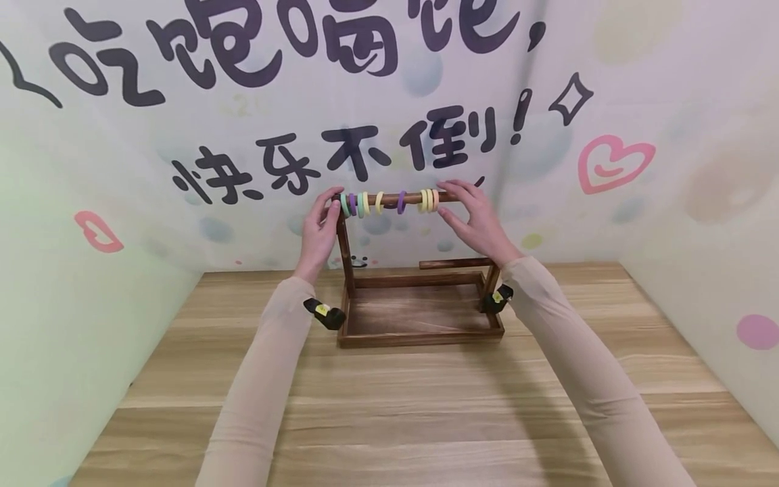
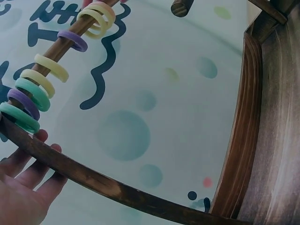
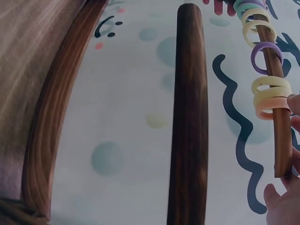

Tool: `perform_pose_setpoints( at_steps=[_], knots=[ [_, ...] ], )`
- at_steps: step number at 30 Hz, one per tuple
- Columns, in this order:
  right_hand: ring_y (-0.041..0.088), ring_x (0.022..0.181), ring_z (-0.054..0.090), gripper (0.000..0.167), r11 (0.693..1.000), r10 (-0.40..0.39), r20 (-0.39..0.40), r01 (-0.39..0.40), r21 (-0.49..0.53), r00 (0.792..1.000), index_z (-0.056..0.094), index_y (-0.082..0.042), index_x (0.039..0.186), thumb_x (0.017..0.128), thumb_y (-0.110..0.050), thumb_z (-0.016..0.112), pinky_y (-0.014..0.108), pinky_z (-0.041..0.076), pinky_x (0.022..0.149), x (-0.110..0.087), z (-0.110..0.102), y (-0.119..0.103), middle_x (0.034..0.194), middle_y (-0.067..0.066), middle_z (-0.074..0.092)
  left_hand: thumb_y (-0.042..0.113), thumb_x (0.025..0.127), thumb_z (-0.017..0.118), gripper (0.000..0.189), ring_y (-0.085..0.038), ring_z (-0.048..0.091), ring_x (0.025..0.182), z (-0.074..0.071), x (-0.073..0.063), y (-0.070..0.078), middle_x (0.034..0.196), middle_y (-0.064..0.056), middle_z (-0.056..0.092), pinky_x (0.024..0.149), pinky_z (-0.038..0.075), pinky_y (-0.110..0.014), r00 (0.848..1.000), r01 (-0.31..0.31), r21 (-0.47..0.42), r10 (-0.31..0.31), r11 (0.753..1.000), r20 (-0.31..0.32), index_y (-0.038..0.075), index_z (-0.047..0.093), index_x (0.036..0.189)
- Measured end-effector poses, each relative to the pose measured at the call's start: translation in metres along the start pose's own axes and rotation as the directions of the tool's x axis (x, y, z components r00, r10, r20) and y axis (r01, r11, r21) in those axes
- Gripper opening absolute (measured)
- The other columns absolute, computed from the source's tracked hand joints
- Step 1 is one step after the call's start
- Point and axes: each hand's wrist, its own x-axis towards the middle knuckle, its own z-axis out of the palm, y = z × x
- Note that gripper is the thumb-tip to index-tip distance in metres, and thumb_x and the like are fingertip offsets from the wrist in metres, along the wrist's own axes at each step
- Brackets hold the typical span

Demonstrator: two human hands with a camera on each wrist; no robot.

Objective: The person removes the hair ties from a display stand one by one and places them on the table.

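Note:
A dark wooden rack (image 1: 420, 340) stands on the table, its upper bar (image 1: 390, 201) threaded with pastel ring-shaped hair ties: green, purple, yellow and orange. My left hand (image 1: 320, 233) is at the top of the left post, thumb and fingers on either side; the left wrist view shows fingertips behind this post (image 2: 103, 185). At the bar's free right end is my right hand (image 1: 481, 220), its thumb and fingers around the orange hair tie (image 1: 435, 200). A fingertip meets that tie's edge in the right wrist view. Beside it hang yellow hair ties (image 3: 272, 84); a purple one (image 3: 266, 56) hangs apart.
A lower wooden bar (image 1: 453, 264) extends left from the shorter right post. The rack's base is a shallow tray (image 1: 414, 308). A wood-grain table (image 1: 389, 412) lies under it, and a printed wall (image 1: 292, 237) stands close behind.

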Motion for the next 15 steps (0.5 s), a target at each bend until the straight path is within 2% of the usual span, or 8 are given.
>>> perform_pose_setpoints(
  at_steps=[2, 5, 7, 15],
  knots=[
    [0.034, 0.124, 0.041, 0.043, 1.000, 0.013, 0.000, -0.013, 0.013, 1.000, 0.056, -0.003, 0.132, 0.092, -0.013, 0.067, 0.050, 0.030, 0.105, 0.000, 0.002, 0.000, 0.135, 0.017, 0.049, 0.013, 0.103, 0.046, 0.032, -0.029, 0.058, 0.112, -0.001, 0.000, 0.003, 0.132, -0.016, 0.055, 0.093, 0.046, -0.036, 1.000, 0.018, -0.006, -0.017, 1.000, 0.013, 0.004, 0.053, 0.133],
    [0.035, 0.124, 0.041, 0.042, 1.000, 0.020, -0.007, -0.020, 0.010, 1.000, 0.057, -0.003, 0.131, 0.091, -0.012, 0.068, 0.050, 0.030, 0.104, 0.001, 0.004, 0.001, 0.134, 0.017, 0.051, 0.010, 0.103, 0.045, 0.032, -0.033, 0.057, 0.112, -0.002, -0.005, 0.018, 0.133, -0.020, 0.053, 0.092, 0.047, -0.039, 0.999, 0.037, -0.004, -0.036, 0.999, 0.035, 0.000, 0.052, 0.133],
    [0.035, 0.124, 0.040, 0.042, 1.000, 0.029, -0.009, -0.029, 0.003, 1.000, 0.057, -0.003, 0.131, 0.091, -0.012, 0.068, 0.049, 0.029, 0.104, 0.002, 0.005, 0.000, 0.133, 0.017, 0.052, 0.009, 0.103, 0.045, 0.032, -0.033, 0.057, 0.112, -0.002, -0.006, 0.022, 0.132, -0.022, 0.053, 0.092, 0.047, -0.040, 0.998, 0.040, 0.006, -0.040, 0.999, 0.043, -0.001, 0.051, 0.133],
    [0.035, 0.124, 0.037, 0.042, 0.997, 0.067, -0.017, -0.067, -0.030, 0.998, 0.058, -0.006, 0.132, 0.092, -0.015, 0.067, 0.050, 0.027, 0.103, 0.000, 0.012, -0.002, 0.130, 0.016, 0.053, 0.008, 0.103, 0.045, 0.032, -0.037, 0.057, 0.111, -0.003, -0.006, 0.024, 0.130, -0.025, 0.053, 0.091, 0.047, -0.042, 0.997, 0.044, -0.014, -0.043, 0.999, 0.057, -0.002, 0.050, 0.132]
  ],
)
